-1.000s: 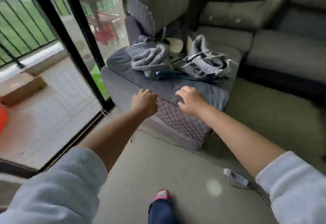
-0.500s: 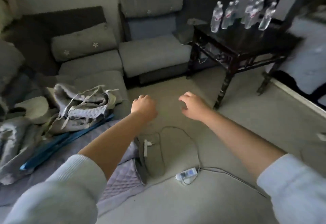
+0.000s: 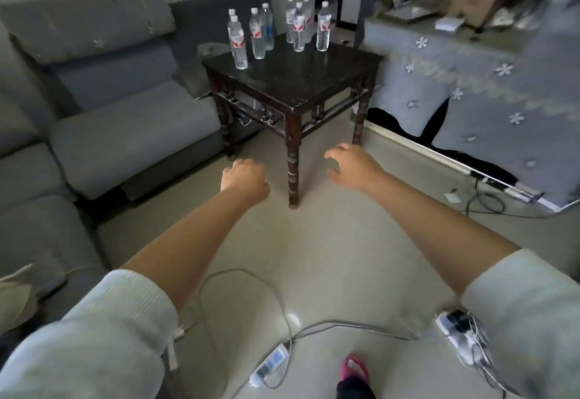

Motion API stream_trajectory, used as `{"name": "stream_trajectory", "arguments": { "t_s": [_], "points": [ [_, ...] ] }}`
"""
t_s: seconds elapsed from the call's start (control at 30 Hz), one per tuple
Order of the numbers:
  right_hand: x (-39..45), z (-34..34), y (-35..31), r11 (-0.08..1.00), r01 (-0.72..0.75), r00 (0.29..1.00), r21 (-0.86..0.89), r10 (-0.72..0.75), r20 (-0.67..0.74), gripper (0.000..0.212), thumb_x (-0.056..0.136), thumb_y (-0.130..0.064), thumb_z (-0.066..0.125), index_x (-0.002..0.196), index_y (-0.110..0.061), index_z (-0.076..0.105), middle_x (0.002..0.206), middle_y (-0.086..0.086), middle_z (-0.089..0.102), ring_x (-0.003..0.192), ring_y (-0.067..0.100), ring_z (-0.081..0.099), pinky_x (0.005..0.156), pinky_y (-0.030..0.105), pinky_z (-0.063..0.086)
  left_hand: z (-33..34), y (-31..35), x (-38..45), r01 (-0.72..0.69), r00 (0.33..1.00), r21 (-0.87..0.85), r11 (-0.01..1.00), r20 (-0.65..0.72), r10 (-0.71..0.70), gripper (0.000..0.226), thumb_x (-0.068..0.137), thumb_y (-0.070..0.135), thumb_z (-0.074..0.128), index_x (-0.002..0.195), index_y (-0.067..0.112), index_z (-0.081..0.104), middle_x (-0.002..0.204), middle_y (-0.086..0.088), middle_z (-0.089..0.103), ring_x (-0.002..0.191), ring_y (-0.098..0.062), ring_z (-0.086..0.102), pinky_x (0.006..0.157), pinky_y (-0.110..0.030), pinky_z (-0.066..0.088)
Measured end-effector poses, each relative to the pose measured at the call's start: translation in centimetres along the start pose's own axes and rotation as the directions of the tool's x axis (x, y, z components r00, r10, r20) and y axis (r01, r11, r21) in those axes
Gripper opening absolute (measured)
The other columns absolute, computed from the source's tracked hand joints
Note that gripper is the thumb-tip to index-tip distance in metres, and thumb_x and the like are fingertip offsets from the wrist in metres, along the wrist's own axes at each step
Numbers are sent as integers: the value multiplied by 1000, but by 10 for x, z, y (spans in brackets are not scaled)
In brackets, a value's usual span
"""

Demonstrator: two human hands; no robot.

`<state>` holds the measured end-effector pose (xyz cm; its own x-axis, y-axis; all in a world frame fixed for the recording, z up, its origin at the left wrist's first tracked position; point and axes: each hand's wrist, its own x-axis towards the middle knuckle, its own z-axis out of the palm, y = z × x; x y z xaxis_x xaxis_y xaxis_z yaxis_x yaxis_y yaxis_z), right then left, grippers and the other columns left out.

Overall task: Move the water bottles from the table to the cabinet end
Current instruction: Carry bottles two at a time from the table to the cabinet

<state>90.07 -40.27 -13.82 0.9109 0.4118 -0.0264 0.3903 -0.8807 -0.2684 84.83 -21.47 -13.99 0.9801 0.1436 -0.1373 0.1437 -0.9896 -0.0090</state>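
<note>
Several clear water bottles (image 3: pixel 258 33) with red-and-white labels stand upright on a dark wooden side table (image 3: pixel 314 81) ahead of me. A cabinet (image 3: pixel 489 90) draped in a pale blue snowflake cloth stands to the table's right. Both arms are stretched forward over the floor, well short of the table. My left hand (image 3: pixel 244 178) hangs with fingers curled under and holds nothing. My right hand (image 3: pixel 351 166) is also empty, its fingers loosely bent and spread.
A grey sofa (image 3: pixel 119 94) runs along the left wall beside the table. Power strips (image 3: pixel 270 359) and cables (image 3: pixel 345 325) lie across the beige floor near my pink-slippered foot (image 3: pixel 353 367). Boxes and papers (image 3: pixel 452 6) clutter the cabinet top.
The view has swung right from the balcony door and sofa to the table, which is now closer and centred. Both hands stay empty and held out in front.
</note>
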Motion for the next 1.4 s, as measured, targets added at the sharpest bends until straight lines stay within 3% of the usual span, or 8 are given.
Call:
{"name": "stream_trajectory", "arguments": {
  "t_s": [0.4, 0.83, 1.1, 1.4],
  "points": [
    [157, -37, 163, 996, -81, 994, 38, 78, 72, 44, 93, -21, 50, 136, -12, 46, 138, 14, 45, 126, 31, 46, 106, 39, 41, -32, 109, 207, -19, 1000, -42, 999, 18, 20, 37, 91, 23, 47, 127, 14, 53, 131, -12, 51, 125, -31, 44, 100, -43, 41],
    [378, -82, 247, 987, -158, 987, 0, 158, 16, 39, 89, -19, 53, 127, -10, 56, 128, 20, 52, 118, 37, 51, 98, 39, 45, -79, 105, 462, -145, 989, 27, 989, -18, 145, 39, 92, 25, 45, 129, 13, 51, 131, -13, 49, 127, -33, 41, 100, -42, 40],
    [482, -112, 300, 973, -230, 973, 2, 230, 15, 42, 90, -15, 52, 131, -7, 51, 126, 22, 53, 118, 36, 51, 98, 40, 44, -102, 109, 591, -160, 987, 22, 987, -11, 160, 38, 94, 27, 44, 128, 12, 51, 132, -13, 48, 127, -32, 41, 101, -42, 40],
    [643, -139, 360, 993, -119, 992, 9, 119, 36, 45, 92, -22, 52, 134, -9, 47, 131, 19, 48, 121, 34, 48, 98, 36, 42, -123, 140, 731, -88, 996, 2, 996, -32, 88, 41, 92, 33, 48, 127, 13, 52, 130, -13, 50, 124, -32, 45, 100, -44, 43]
  ]
}}
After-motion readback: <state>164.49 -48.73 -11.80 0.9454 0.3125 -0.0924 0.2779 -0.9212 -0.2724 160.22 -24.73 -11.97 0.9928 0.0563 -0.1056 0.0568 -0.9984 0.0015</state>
